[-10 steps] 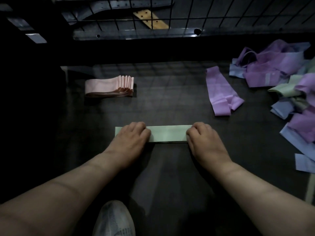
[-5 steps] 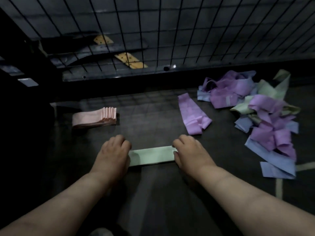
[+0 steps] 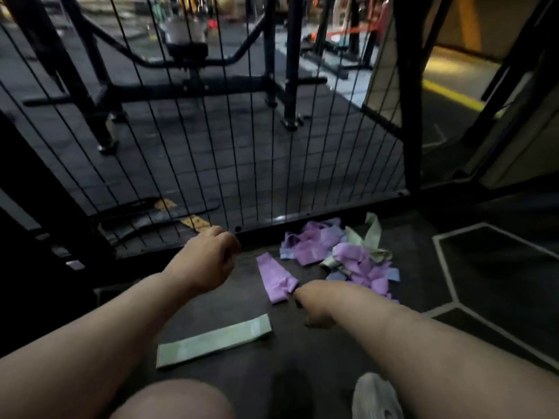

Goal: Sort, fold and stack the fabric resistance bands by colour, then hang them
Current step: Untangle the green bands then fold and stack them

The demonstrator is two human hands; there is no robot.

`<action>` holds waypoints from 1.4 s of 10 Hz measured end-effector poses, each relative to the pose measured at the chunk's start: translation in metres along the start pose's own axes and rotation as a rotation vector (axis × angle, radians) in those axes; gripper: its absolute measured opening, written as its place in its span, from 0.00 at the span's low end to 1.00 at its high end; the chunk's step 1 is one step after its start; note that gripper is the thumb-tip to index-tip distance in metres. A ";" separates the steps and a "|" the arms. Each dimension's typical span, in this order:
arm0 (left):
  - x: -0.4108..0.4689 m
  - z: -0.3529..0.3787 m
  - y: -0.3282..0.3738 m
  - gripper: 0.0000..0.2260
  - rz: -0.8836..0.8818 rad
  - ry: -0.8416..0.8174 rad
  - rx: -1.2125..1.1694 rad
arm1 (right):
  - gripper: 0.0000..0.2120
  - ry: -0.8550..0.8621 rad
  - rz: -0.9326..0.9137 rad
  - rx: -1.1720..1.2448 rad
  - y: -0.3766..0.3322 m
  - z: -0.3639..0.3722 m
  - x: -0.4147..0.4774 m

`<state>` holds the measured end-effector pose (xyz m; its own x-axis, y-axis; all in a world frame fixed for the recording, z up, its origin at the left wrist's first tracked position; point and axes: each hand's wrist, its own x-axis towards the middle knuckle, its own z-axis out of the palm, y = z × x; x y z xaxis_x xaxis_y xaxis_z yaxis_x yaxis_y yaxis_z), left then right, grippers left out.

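A pale green band (image 3: 214,340) lies flat and folded on the dark floor in front of me, with neither hand touching it. My left hand (image 3: 208,258) hovers above and beyond it, its fingers curled into a fist with nothing in it. My right hand (image 3: 314,303) hangs to the right of the green band, fingers loosely curled downward, its knuckles right beside the near end of a single purple band (image 3: 275,276). Behind that lies a loose pile of purple, blue and green bands (image 3: 341,255). The pink stack is out of sight.
A black wire grid panel (image 3: 242,146) stands upright just beyond the bands, with gym frames behind it. A dark post (image 3: 408,116) rises at the right. My knee (image 3: 169,400) and a grey shoe (image 3: 375,397) are at the bottom edge.
Both hands have lifted off the green band, which now lies free. My left hand rose forward and my right hand moved towards the purple band. My head tilted up, and the pink stack left view.
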<state>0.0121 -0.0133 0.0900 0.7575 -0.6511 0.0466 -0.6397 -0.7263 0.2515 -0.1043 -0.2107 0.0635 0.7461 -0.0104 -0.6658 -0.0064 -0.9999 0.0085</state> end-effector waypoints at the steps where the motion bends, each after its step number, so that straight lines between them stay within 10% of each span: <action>1: 0.000 -0.043 0.037 0.11 -0.125 0.039 -0.138 | 0.18 0.004 0.047 0.039 0.023 -0.009 -0.049; 3: -0.001 -0.078 0.123 0.09 -0.452 0.154 -0.561 | 0.19 0.195 0.193 0.152 0.065 -0.019 -0.121; 5: -0.010 -0.064 0.206 0.08 -0.400 0.005 -0.445 | 0.13 0.215 0.122 0.130 0.093 -0.005 -0.191; 10: 0.128 0.019 0.228 0.09 0.104 -0.483 -0.047 | 0.05 0.089 0.181 -0.113 0.182 -0.045 -0.070; 11: 0.191 0.079 0.194 0.10 0.727 -0.366 0.491 | 0.18 0.020 0.167 -0.242 0.207 -0.025 0.001; 12: 0.206 0.116 0.182 0.10 0.289 -0.771 0.175 | 0.23 0.003 0.097 -0.256 0.214 -0.015 0.054; 14: 0.234 0.229 0.143 0.16 0.235 -0.686 0.135 | 0.36 -0.090 0.142 -0.203 0.216 0.047 0.160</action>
<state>0.0684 -0.3197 -0.0849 0.3750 -0.7521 -0.5420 -0.8192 -0.5425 0.1860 -0.0172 -0.4289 -0.0761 0.6848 -0.1601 -0.7110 0.0338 -0.9675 0.2505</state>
